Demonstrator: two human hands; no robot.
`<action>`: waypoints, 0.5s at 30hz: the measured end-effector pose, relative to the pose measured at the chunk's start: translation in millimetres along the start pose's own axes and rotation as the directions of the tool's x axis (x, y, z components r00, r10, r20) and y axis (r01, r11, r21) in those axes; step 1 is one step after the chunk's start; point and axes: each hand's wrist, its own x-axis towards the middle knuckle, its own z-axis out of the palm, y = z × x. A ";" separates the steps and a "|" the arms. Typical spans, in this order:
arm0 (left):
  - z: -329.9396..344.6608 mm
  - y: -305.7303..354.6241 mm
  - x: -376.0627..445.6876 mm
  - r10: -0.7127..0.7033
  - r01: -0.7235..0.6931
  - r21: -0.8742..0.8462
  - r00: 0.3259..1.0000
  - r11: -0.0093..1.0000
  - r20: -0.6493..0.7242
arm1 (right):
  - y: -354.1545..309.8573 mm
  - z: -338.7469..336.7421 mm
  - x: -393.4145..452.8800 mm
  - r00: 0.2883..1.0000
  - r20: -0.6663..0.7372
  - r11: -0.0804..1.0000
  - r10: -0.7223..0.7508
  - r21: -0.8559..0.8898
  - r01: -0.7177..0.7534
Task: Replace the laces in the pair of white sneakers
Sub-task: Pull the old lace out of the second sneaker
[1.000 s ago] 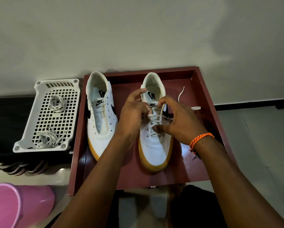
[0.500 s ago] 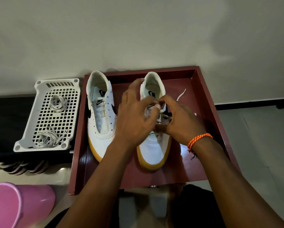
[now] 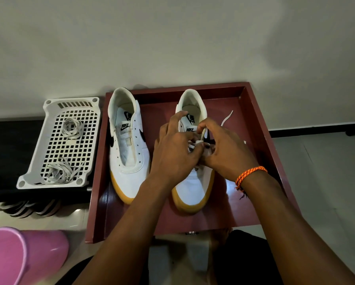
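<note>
Now both hands have closed together over the right sneaker (image 3: 190, 188) near the tray's (image 3: 261, 128) far right corner: the left hand (image 3: 172, 153) and right hand (image 3: 228, 153) each pinch the white lace (image 3: 203, 135), likely threading upper eyelets. The left sneaker (image 3: 127, 153) sits laceless.

dark red tray (image 3: 256, 128) carries two white sneakers (image 3: 127, 149) side by side.

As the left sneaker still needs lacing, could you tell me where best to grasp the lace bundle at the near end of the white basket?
Judging by its pose, pinch the lace bundle at its tangled middle, coming from straight above: it lies flat and loose on the white basket grid, with its top open to reach.
</note>
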 end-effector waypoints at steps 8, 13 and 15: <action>2.5 -7.7 8.3 0.042 -0.064 -0.181 0.991 0.981 -0.125 | -4.4 -4.8 -2.8 0.999 0.009 0.999 0.049 0.002 -0.049; -8.4 -10.2 15.0 -0.307 0.142 -0.580 0.931 0.802 -0.196 | -3.9 -7.5 -3.3 0.998 0.015 0.998 0.056 0.019 -0.057; -12.3 -14.9 13.2 -0.248 0.118 -0.435 0.935 0.893 -0.254 | -3.9 -6.3 -2.8 0.998 0.010 0.998 0.056 0.016 -0.056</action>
